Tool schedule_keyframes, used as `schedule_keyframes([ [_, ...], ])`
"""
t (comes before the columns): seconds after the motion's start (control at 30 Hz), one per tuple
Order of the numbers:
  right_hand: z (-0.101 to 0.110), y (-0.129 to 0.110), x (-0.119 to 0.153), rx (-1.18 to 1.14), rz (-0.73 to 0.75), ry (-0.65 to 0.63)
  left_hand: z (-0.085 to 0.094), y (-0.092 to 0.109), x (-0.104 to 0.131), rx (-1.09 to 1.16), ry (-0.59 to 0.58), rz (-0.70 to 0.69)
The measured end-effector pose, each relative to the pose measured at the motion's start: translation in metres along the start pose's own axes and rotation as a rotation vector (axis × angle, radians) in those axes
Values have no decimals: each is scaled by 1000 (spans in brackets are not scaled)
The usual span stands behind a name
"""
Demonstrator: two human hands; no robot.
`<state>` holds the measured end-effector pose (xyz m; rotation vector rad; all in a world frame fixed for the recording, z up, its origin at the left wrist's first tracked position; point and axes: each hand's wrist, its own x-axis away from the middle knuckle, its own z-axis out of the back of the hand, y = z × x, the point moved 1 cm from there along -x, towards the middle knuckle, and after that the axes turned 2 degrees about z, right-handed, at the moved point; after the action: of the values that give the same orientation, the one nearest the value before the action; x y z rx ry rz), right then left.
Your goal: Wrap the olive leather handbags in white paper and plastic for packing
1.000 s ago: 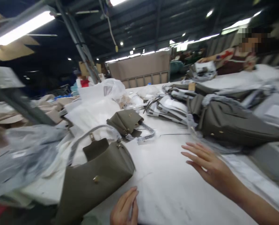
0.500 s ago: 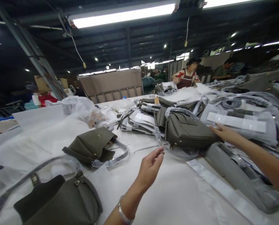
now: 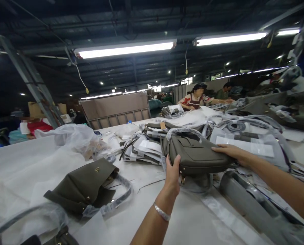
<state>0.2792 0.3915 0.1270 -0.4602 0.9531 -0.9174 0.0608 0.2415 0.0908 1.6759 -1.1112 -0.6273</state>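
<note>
1. One broad white table [image 3: 192,217], flat and smooth, runs beneath the work.
2. Over it, between both hands, I see an olive bag [image 3: 192,154], leather-like, softly rounded, its looped handle [image 3: 185,130] wrapped in crinkled clear plastic.
3. Right hand [image 3: 230,153]: fingers stretched nearly straight, laid on the bag's right end; the thumb is hidden, so whether it grips I can't tell.
4. Left hand [image 3: 172,172]: thumb and fingers clasping the near left corner.
5. Bracelet [image 3: 162,211]: thin, silvery, round the left wrist.

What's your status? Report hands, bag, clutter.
Left hand on olive bag, left end; right hand on right end. Handle plastic-wrapped. Layered stack close on bag's left.
</note>
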Motion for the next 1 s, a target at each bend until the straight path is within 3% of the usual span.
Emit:
schedule_keyframes([
  [0.1,40,-42,-10,-111,10,-18,15,20,31,183,-15,-78],
  [0.13,52,-58,-6,-242,40,5,24,24,44,259,-30,-88],
  [0.23,64,-98,32,-520,198,206,53,21,86,298,-27,-81],
  [0.27,58,-107,53,-543,197,236,63,15,100,242,-3,-83],
  [0.3,46,-114,75,-587,152,164,71,7,112,186,18,-82],
  [0.4,-7,-137,146,-733,53,-235,84,-24,142,155,-9,-21],
  [0.47,-38,-159,182,-635,179,-439,88,-41,156,261,-55,18],
  [0.6,-66,-191,213,-268,403,-579,112,-47,174,462,40,60],
  [0.67,-71,-184,219,-161,467,-609,134,-39,184,492,124,105],
  [0.77,-86,-147,234,58,599,-535,161,-25,202,513,134,76],
  [0.9,-116,-99,256,170,832,-372,166,-27,210,420,176,41],
  [1.0,-132,-89,259,93,969,-313,165,-47,195,574,212,116],
])
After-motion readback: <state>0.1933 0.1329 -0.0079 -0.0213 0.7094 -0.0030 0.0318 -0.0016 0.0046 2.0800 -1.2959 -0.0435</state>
